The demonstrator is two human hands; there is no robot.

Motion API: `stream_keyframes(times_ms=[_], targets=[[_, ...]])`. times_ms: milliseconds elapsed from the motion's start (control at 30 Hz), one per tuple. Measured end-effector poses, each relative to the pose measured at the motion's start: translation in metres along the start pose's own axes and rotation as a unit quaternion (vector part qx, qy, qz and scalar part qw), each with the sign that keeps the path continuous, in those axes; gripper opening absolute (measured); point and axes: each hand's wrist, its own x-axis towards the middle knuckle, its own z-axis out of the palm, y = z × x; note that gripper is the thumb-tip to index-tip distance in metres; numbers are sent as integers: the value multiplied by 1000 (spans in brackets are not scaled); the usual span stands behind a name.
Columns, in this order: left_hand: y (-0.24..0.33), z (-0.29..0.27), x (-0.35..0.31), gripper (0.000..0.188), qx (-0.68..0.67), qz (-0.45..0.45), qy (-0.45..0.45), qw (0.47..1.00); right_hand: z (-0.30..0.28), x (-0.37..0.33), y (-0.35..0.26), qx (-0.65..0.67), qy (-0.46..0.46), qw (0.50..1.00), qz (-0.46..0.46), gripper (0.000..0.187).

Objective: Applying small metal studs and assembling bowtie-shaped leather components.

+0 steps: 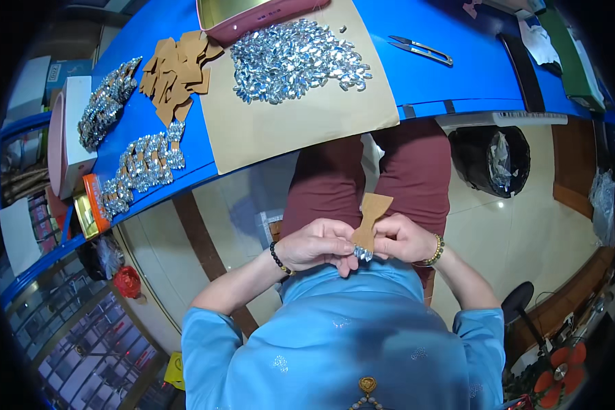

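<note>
Above my lap I hold a brown bow-shaped piece point(370, 217), its wide plain end tilted away from me. Silver faceted rhinestones point(363, 254) line its near end. My left hand point(322, 244) pinches that near end from the left, thumb on top. On the other side, my right hand point(402, 239) grips the piece's right edge, with its fingers curled and partly hidden. Whether a loose stone is between my fingers is too small to tell.
A pile of silver rhinestones point(290, 61) lies on a tan board point(273, 130) on the blue table point(451, 85). Plain brown bow pieces point(174, 72) and stone-covered ones point(143, 164) are at left. Small thread snips point(422, 50) lie at right. A pink tin point(242, 24) stands behind.
</note>
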Motion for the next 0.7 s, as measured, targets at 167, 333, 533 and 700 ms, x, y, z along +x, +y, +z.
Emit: stream_keyframes(times_ms=[167, 333, 533, 700], targets=[[0, -2, 3, 17, -87, 7, -43, 995, 7, 0, 6, 44, 45, 998, 2, 13], [-1, 0, 4, 16, -72, 36, 7, 997, 10, 5, -1, -37, 106, 993, -34, 9], [-6, 10, 10, 12, 41, 113, 145, 982, 24, 6, -20, -175, 199, 964, -6, 14], [-11, 8, 14, 9, 117, 149, 253, 949, 16, 5, -21, -435, 355, 815, -143, 22]])
